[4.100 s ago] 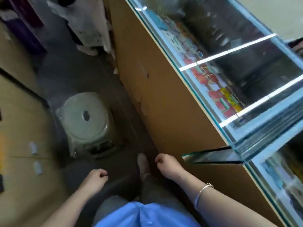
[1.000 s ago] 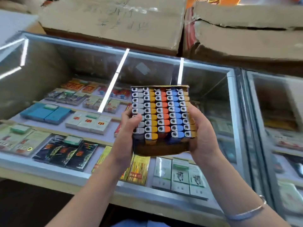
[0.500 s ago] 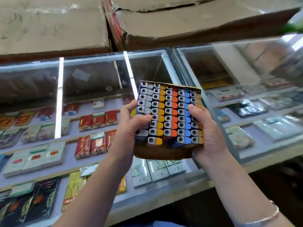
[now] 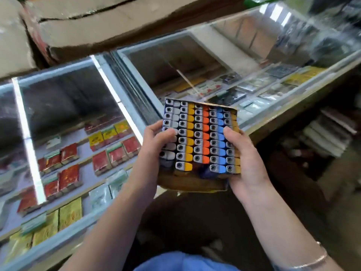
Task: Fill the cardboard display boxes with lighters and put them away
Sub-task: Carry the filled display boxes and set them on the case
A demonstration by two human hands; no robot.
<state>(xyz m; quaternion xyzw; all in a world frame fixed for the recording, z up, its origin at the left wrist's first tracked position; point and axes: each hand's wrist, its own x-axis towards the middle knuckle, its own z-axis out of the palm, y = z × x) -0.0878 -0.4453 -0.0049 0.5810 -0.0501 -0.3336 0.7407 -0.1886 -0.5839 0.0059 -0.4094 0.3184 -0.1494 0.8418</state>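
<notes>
Nearest, a thin silver metal bangle [image 4: 312, 260] circles the right wrist. Both hands hold a worn brown cardboard display box [image 4: 192, 183] in the air before the bench, tilted toward the camera. The left hand [image 4: 156, 149] grips its left side, thumb lying across the tops; the right hand [image 4: 244, 159] grips the right side, fingers [image 4: 229, 133] curled over the edge. Inside stand plastic lighters [image 4: 199, 137] in tight columns, grey, yellow, orange and blue, with round metal heads. Beyond, the glass-topped display bench [image 4: 125, 90] shows flat red and gold packs [image 4: 68, 153]. Farthest lie big rough cardboard cartons [image 4: 109, 22].
</notes>
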